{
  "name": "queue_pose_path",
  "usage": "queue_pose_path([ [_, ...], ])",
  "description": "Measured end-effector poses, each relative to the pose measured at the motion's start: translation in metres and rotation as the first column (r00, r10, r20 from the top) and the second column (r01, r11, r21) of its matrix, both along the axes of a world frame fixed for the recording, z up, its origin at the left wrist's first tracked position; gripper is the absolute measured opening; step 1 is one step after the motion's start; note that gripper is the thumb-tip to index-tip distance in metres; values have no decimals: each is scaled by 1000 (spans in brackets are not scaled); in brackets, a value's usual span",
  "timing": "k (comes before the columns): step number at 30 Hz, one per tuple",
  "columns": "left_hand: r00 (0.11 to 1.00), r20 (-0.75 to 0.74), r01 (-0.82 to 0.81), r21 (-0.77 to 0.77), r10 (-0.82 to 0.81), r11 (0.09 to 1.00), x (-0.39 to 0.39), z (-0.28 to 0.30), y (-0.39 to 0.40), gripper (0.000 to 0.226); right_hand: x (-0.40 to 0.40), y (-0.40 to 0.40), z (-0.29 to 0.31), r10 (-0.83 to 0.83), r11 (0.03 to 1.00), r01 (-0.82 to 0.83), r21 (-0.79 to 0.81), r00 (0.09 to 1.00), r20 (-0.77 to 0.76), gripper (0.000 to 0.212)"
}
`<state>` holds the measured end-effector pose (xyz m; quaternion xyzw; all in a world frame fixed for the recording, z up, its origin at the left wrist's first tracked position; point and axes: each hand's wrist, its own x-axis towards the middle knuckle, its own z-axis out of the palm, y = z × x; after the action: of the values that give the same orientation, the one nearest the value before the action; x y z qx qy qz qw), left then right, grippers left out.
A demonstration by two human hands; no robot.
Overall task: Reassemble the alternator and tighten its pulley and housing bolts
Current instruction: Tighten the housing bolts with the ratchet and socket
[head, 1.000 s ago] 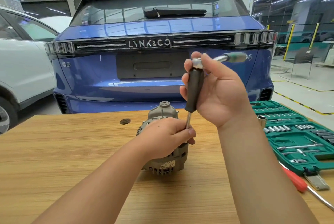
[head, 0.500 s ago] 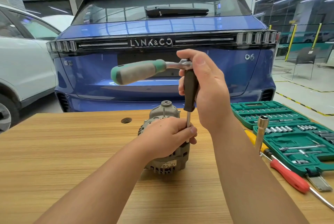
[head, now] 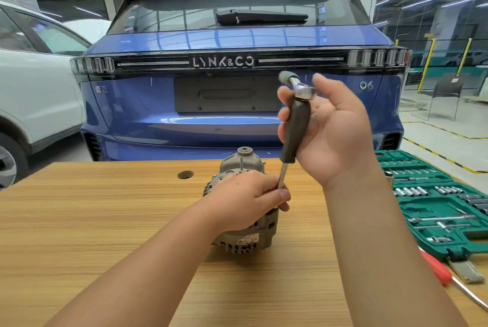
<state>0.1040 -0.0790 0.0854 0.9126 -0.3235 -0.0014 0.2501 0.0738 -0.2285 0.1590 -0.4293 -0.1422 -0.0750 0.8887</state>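
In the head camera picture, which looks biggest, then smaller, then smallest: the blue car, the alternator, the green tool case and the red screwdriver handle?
1. Blue car, fills most of the background.
2. Green tool case, though the picture's edge cuts it off.
3. Alternator, partly hidden by the left hand; it looks near the case's size, so that order is unsure.
4. Red screwdriver handle.

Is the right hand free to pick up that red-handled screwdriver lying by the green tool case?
Probably not right now. The right hand grips the ratchet driver standing on the alternator, and the left hand steadies its shaft. The red-handled screwdriver lies uncovered on the table, so the path looks free once the tool is released.
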Motion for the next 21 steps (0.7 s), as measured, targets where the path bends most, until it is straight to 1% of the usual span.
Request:
queue_pose_path([
  [2, 1000, 4, -7, -8, 7, 1000, 1, -1, 0, 24, -1, 0, -1, 75, 997, -74, -11, 997, 14, 27],
  [4, 1000, -4, -16, -21, 16, 1000, 1, -2, 0, 25, -1, 5, -3, 77, 997, -76, -17, 994, 77, 13],
  [5, 1000, -7, -19, -25, 18, 1000, 1, -2, 0, 26, 0, 8, -5, 51, 998, -48, -26, 990, 128, 12],
  [6, 1000, -7, -19, -27, 18, 999, 1, -2, 0, 27, 0, 11, -6, -10, 998, 23, -61, 980, 197, 16],
  [7, 1000, -10, -18, -31, 17, 999, 1, -1, -1, 28, 1, 12, -8, -118, 978, 161, -132, 952, 282, 20],
  [8, 1000, -17, -18, -36, 17, 999, 1, -2, -1, 28, 2, 14, -9, -239, 917, 336, -214, 893, 381, 24],
  [9, 1000, -25, -21, -44, 20, 999, 1, -2, -1, 28, 2, 15, -11, -310, 824, 485, -292, 818, 485, 29],
  [10, 999, -33, -27, -52, 25, 998, 2, -3, -2, 28, 3, 16, -13, -312, 750, 559, -353, 770, 557, 32],
  [11, 999, -42, -35, -58, 33, 998, 2, -3, -2, 27, 4, 16, -14, -273, 717, 568, -405, 763, 586, 34],
  [12, 998, -50, -43, -60, 40, 997, 2, -4, -1, 27, 2, 16, -14, -221, 725, 525, -445, 790, 572, 35],
  [14, 997, -64, -51, -58, 47, 997, 2, -5, -1, 26, 1, 16, -13, -121, 804, 372, -463, 866, 485, 35],
  [15, 997, -67, -51, -56, 47, 997, 2, -4, -1, 25, 0, 17, -12, -88, 839, 310, -448, 888, 451, 34],
  [16, 997, -67, -50, -55, 47, 997, 2, -4, -1, 25, -1, 17, -11, -80, 853, 289, -435, 896, 438, 32],
  [21, 998, -43, -46, -42, 44, 998, 2, -3, -2, 26, 1, 18, -14, -165, 819, 398, -412, 853, 496, 11],
])
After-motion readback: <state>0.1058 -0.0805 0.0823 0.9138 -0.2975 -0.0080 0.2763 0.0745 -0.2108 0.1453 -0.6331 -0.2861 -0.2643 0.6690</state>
